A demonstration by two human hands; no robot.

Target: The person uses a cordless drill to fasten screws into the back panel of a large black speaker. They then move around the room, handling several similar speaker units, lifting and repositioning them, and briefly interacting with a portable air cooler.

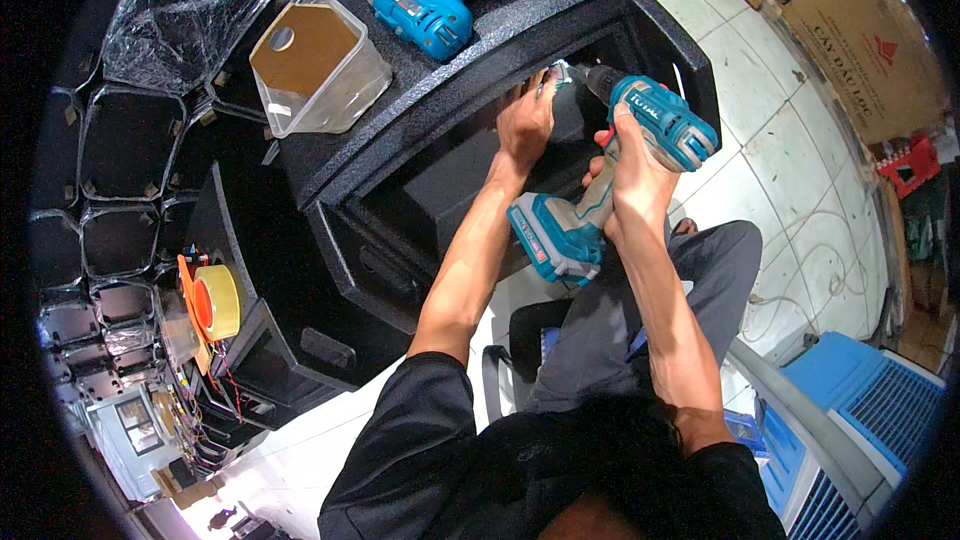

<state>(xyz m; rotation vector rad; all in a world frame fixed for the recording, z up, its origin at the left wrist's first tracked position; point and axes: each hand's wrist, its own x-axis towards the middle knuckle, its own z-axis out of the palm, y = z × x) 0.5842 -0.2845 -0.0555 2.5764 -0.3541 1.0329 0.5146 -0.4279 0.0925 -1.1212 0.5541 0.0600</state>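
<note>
My right hand is wrapped round the grip of a teal cordless drill, its battery hanging toward my lap. The drill's chuck points left, at the inside far edge of a large black textured cabinet. Beside the chuck, my left hand reaches into the cabinet's opening, its fingers drawn together close to the drill tip. A small shiny bit shows at those fingertips, too small to name. Whether the tip touches the cabinet is hard to see.
On the cabinet's top lie a second blue power tool and a clear plastic container with a brown board. Yellow tape stands at left, near stacked black cabinets. Rightward are a cardboard box and a blue-and-white louvred unit.
</note>
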